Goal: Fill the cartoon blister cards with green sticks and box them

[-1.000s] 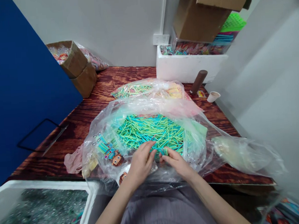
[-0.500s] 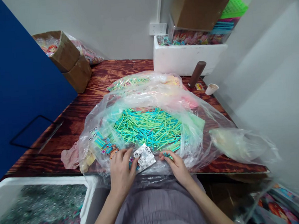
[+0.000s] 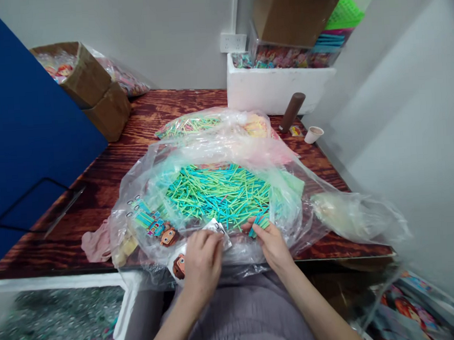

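Observation:
A heap of thin green and blue sticks (image 3: 221, 193) lies in a spread-open clear plastic bag (image 3: 129, 168). Just in front of the heap, my right hand (image 3: 272, 239) is closed around a small bundle of sticks (image 3: 260, 223). To its left, my left hand (image 3: 205, 261) has its fingers curled on a printed card (image 3: 224, 237), covering its middle. A white corner sticks out beyond the fingers, and a cartoon face shows at the card's lower left. Further left on the plastic lie printed cards with a cartoon face (image 3: 168, 236) and blue-green stripes.
A white foam box (image 3: 128, 281) of wrapped items stands at lower left, by the table edge. At the back are another foam box (image 3: 279, 87), a brown cylinder (image 3: 293, 112) and a paper cup (image 3: 314, 134). A pink cloth (image 3: 96, 242) and a knotted plastic bag (image 3: 345, 216) flank the heap.
My left hand has shifted right over the card, which has turned and now shows a face at its lower left. More of the stick bundle shows in my right hand. The view has shifted slightly.

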`<state>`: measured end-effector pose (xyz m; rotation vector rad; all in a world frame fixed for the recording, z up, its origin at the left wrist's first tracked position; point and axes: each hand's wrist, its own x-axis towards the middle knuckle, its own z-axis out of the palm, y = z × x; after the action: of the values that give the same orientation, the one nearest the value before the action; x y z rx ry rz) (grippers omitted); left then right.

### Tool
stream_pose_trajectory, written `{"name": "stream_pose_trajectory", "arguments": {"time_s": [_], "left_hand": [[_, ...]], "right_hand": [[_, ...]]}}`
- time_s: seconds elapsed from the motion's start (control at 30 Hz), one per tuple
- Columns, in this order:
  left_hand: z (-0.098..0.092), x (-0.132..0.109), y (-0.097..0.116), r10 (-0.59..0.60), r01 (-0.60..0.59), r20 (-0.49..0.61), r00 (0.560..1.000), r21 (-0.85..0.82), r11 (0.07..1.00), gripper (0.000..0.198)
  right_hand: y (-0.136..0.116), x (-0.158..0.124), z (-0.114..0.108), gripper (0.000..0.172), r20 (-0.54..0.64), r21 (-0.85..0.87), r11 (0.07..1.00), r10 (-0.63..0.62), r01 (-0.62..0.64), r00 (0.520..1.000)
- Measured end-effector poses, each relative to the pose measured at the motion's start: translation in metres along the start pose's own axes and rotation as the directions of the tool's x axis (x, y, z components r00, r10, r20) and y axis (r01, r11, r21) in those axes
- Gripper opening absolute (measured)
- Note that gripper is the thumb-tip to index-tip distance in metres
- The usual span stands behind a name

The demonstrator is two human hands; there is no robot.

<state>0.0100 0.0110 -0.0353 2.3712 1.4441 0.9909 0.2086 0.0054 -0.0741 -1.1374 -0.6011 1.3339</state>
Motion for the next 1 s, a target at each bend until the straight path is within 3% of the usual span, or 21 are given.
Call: {"name": "stream_pose_trajectory", "arguments": {"time_s": [0.1,0.27,0.47,0.7,1.0], "left_hand": [[0.017,0.016,0.026,0.094,-0.089,0.072,0.993,-0.065,0.994,0.018],[0.042,0.039,0.046,0.154,-0.151,0.128,0.98,-0.032,0.988,0.024],[0.048,0.047,0.047,0.152,-0.161,0.213,0.965,0.025,0.987,0.017],[0.045,0.048,0.046,0.202,-0.223,0.221,0.954,0.075,0.972,0.018],[0.045,0.051,0.047,0.118,-0.175,0.278,0.953,0.189,0.966,0.01]], "right_hand": [[-0.013,0.003,0.008,0.024,-0.01,0.277,0.958,0.085,-0.079,0.996],[-0.025,0.0,0.014,0.019,0.102,0.474,0.852,0.2,-0.225,0.974],[-0.027,-0.005,0.01,0.018,0.224,0.536,0.776,0.25,-0.333,0.942],[-0.025,-0.009,0.01,0.019,0.319,0.553,0.731,0.257,-0.4,0.912],[-0.024,-0.016,0.022,0.026,0.336,0.534,0.732,0.275,-0.423,0.901]]}}
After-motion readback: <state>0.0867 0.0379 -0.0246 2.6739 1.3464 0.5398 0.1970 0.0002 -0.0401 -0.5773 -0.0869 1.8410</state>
